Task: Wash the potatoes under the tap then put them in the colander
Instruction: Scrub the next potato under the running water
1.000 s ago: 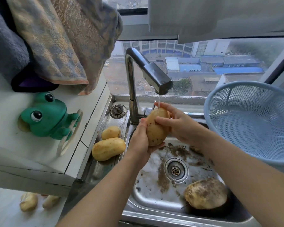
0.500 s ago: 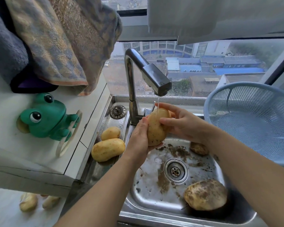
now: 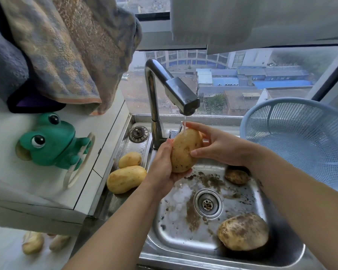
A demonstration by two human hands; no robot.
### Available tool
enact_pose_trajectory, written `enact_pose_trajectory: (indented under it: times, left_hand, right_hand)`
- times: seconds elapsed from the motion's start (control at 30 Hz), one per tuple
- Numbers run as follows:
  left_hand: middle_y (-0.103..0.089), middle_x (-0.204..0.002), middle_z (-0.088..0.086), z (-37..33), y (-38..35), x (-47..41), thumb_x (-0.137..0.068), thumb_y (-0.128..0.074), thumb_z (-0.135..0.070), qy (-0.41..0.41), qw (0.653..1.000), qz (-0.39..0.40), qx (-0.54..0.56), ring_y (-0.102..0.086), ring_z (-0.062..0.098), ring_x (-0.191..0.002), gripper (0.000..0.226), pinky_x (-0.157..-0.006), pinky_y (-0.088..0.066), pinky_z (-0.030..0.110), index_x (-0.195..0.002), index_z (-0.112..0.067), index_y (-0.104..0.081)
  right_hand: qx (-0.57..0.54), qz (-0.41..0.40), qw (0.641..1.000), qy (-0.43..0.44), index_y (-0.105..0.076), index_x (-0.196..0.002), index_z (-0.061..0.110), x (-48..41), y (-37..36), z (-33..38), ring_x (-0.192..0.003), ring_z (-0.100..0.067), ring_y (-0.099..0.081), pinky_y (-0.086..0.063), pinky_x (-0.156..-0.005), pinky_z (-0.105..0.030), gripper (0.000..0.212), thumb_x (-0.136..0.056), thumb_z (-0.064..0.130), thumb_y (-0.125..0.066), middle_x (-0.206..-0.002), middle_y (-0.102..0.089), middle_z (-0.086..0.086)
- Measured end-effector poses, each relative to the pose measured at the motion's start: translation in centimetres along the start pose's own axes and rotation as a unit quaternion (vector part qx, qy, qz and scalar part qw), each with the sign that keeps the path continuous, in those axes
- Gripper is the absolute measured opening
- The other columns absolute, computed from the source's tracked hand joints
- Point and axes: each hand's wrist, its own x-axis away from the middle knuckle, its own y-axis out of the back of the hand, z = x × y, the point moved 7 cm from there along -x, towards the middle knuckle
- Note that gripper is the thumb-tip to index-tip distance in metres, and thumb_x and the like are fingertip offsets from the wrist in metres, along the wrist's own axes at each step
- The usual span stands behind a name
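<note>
Steel sink (image 3: 174,227): water is being run from the tap (image 3: 183,96) onto the held potato (image 3: 185,151), just below the spout at the sink's back edge. It is being gripped from beneath by the left hand (image 3: 162,164) and across the top by the right hand (image 3: 220,147), fingers of both curled round it. Two soiled potatoes (image 3: 243,231) are lying in the basin; the colander (image 3: 300,143) is standing at the sink's right edge.

The tap (image 3: 172,90) is glossy polished metal; the sink (image 3: 168,230), wet stainless steel smeared with gritty soil. The colander (image 3: 300,137): matt pale-blue perforated plastic. The wet potato (image 3: 184,151): smooth, shiny skin; the basin potato (image 3: 243,231): rough, soil-caked. The frog (image 3: 53,141): glossy green plastic. The towels (image 3: 62,55): napped cloth.
</note>
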Motion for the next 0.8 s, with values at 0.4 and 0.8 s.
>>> enact_pose_trajectory:
  times: [0.4,0.8]
  left_hand:
    - [-0.066,-0.103,0.009,0.0,0.9,0.1,-0.097,-0.040,-0.050,-0.005,1.000,-0.011,0.017,-0.068,0.019,-0.080,0.040,-0.055,-0.056,0.032,-0.120,-0.022,-0.059]
    - [-0.067,-0.106,0.009,-0.1,0.8,0.2,-0.097,-0.042,-0.050,-0.018,1.000,-0.013,0.012,-0.070,0.018,-0.083,0.039,-0.058,-0.057,0.033,-0.122,-0.025,-0.058]
  right_hand:
    - [0.101,-0.065,0.991,0.056,-0.041,-0.136,0.045,-0.4,-1.4,0.6,-0.108,-0.024,-0.063,-0.058,-0.084,-0.039,0.076,-0.078,0.008,-0.074,-0.129,-0.047,-0.006]
    - [0.102,-0.130,0.984,0.069,-0.051,-0.131,0.038,-0.9,-0.9,0.1,-0.111,-0.031,-0.061,-0.056,-0.088,-0.049,0.068,-0.069,0.028,-0.077,-0.129,-0.052,-0.010]
